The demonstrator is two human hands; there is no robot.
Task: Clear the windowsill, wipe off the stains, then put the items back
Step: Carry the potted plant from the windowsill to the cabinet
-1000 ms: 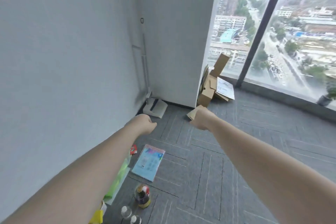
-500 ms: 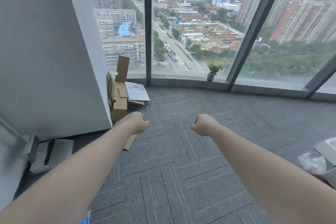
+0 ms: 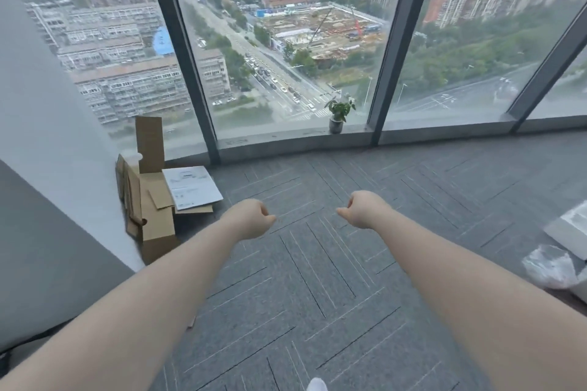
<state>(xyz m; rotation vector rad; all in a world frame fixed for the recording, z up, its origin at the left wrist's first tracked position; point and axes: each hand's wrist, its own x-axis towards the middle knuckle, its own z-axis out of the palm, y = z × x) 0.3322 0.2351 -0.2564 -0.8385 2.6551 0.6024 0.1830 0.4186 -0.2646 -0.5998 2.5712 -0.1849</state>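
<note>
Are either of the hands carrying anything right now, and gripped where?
Nothing is held. The left hand and right hand are both loosely curled over the grey carpet floor, with no object in either.

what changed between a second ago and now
The view swung right, from the wall corner to the windows: the windowsill and potted plant came into view, and the cardboard boxes slid to the left. Nothing was grasped or released. The left hand and right hand stay fisted, empty, held out front.
</note>
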